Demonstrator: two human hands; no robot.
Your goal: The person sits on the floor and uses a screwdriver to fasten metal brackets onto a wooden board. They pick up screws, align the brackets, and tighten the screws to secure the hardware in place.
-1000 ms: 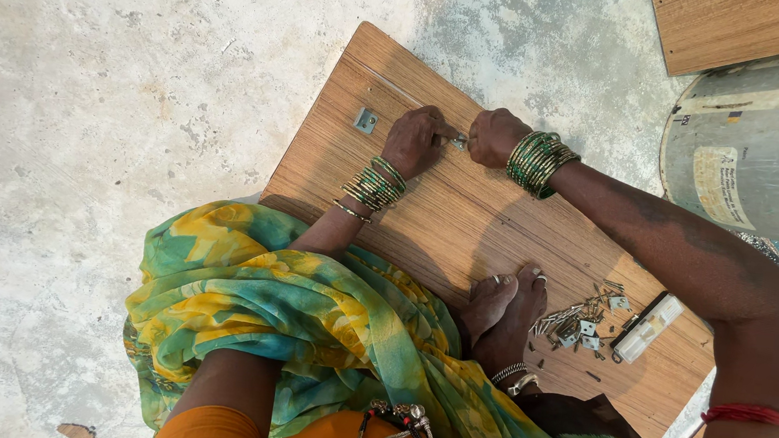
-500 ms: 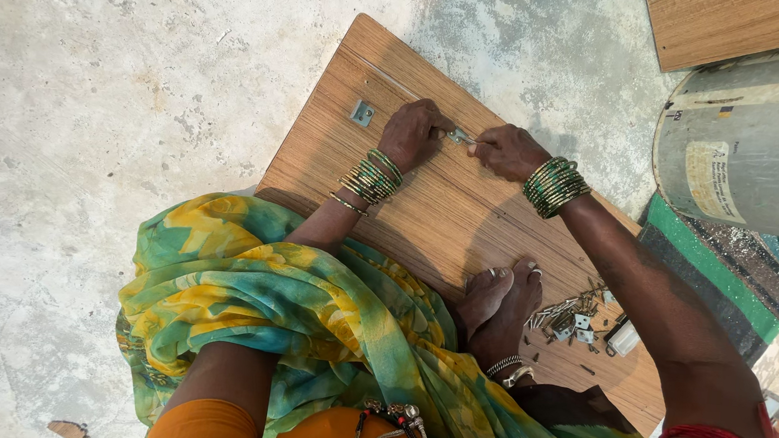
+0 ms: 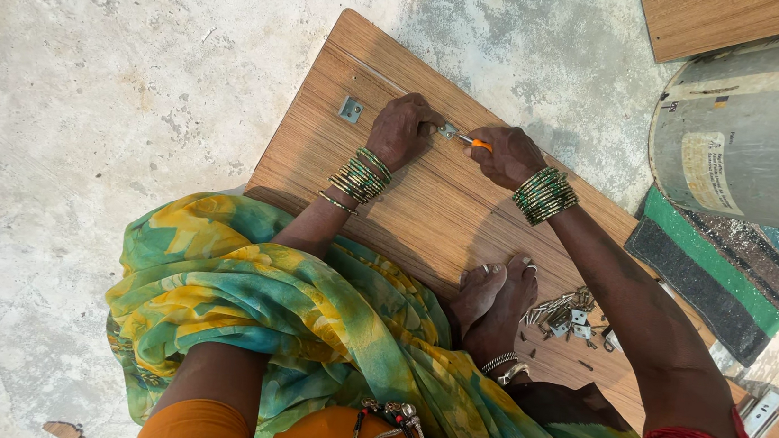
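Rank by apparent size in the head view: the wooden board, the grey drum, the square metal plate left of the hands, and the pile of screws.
1. wooden board
2. grey drum, cut off by the frame
3. pile of screws
4. square metal plate

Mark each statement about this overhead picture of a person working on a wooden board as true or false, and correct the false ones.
1. The right hand holds a tool with an orange handle. True.
2. The left hand rests flat on the concrete floor. False: it is on the wooden board, at a small metal fitting.
3. A pile of small metal hardware lies on the board beside the person's feet. True.
4. Another metal plate sits on the board left of the left hand. True.
5. Both wrists are bare. False: each wears green bangles.
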